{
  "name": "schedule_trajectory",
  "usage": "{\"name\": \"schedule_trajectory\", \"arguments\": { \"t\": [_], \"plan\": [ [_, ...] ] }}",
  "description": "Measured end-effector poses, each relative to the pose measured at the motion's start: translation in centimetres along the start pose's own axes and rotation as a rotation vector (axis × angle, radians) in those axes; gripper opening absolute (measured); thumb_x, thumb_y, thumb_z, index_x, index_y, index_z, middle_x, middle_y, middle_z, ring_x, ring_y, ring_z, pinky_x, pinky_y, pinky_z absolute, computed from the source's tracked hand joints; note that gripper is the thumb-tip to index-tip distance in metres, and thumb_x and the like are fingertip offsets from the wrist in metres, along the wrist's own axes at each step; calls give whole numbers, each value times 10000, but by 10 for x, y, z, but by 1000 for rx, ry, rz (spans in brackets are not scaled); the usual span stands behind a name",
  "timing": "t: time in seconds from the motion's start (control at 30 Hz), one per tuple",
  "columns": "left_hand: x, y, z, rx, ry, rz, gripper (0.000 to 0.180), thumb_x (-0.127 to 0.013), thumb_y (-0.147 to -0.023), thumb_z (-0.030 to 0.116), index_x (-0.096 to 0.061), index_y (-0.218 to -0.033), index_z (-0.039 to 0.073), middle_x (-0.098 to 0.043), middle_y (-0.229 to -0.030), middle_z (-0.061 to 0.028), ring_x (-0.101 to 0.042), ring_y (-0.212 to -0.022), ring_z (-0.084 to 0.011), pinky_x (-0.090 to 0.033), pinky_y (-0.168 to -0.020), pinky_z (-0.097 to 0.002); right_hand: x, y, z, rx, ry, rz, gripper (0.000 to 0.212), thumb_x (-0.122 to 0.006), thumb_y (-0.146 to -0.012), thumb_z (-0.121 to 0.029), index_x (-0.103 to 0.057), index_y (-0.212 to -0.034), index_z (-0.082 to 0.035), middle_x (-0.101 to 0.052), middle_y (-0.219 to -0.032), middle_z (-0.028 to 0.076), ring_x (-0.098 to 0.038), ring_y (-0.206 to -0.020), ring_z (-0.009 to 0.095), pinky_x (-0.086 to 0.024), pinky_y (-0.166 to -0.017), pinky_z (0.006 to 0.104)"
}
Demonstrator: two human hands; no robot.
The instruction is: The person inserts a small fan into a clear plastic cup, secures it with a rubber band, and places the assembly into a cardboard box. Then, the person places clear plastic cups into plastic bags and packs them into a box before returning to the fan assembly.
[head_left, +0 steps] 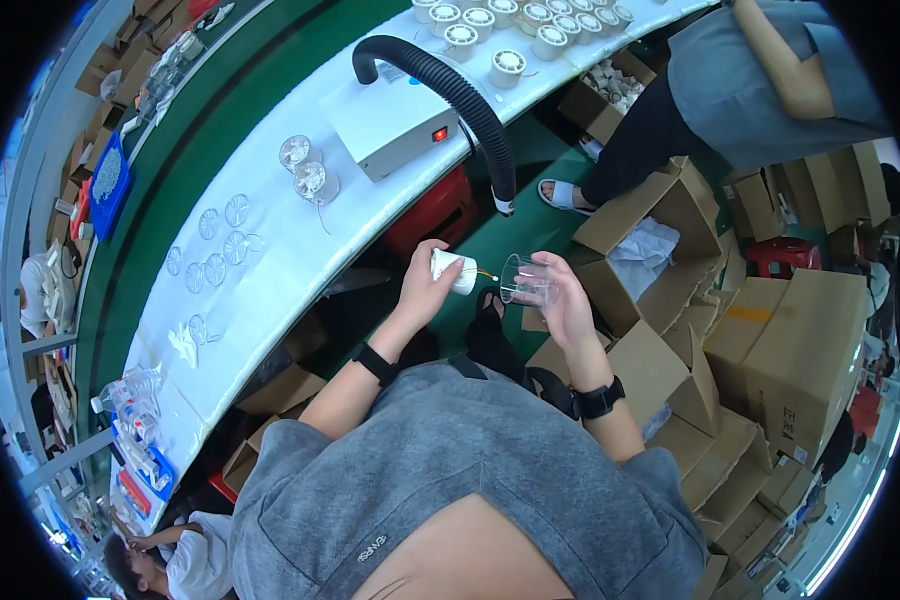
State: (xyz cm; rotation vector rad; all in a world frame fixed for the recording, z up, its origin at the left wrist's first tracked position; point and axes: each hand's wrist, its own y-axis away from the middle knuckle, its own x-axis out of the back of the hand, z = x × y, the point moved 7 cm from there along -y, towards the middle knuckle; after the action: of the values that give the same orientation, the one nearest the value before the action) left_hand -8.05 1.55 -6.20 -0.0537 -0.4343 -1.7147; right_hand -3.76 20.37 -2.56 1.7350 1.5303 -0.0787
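Observation:
My left hand [423, 287] is closed around a small white cylindrical housing [460, 275], tipped on its side. A thin wire with a small white end sticks out of it toward the right. In my right hand [569, 308] is a clear plastic cup [521, 280], its open end turned toward the housing. The two pieces are apart, with the wire end close to the cup's rim. Both hands are in the air in front of my body, off the table's edge. Above them hangs the tip of a black flexible hose [505, 190].
The hose rises from a white box [395, 130] with a red switch on the white table [270, 235]. Several clear round pieces [235, 247] and two filled clear cups [311, 183] lie left. White units [508, 68] stand behind. Cardboard boxes [785, 345] and a person [760, 85] are right.

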Motion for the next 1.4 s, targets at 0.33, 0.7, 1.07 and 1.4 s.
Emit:
{"name": "schedule_trajectory", "arguments": {
  "t": [0.33,0.7,1.07,1.4],
  "plan": [
    [52,25,47,-333,102,-21,333,-546,-757,167,-405,-1021,21,-470,-936,-123,-493,-845,-198,-392,-742,-292,-108,35,-9,457,922,-50,389,-527,-764,-57,-400,-1129,-22,-479,-1040,104,-499,-952,179,-432,-790,281],
    [104,54,47,-250,704,-161,227,-358,-875,191,-388,-1043,41,-460,-988,-74,-447,-916,-130,-355,-814,-252,-174,36,35,89,420,-443,623,-593,-692,-26,-278,-1229,-14,-409,-1147,102,-463,-1010,187,-381,-853,297],
    [134,61,64,-383,637,26,433,-184,-905,366,-384,-1087,28,-459,-1004,-74,-445,-943,-136,-346,-833,-257,-214,21,31,212,935,-570,664,-629,-665,-58,-278,-1228,-26,-409,-1145,101,-456,-1011,177,-390,-822,284],
    [133,55,57,-207,691,87,488,-125,-897,414,-399,-1060,45,-487,-938,-62,-489,-851,-117,-397,-761,-243,-236,20,12,435,1368,-554,672,-675,-604,-133,-354,-1185,-29,-444,-1113,154,-473,-990,261,-390,-812,319]
  ]
}}
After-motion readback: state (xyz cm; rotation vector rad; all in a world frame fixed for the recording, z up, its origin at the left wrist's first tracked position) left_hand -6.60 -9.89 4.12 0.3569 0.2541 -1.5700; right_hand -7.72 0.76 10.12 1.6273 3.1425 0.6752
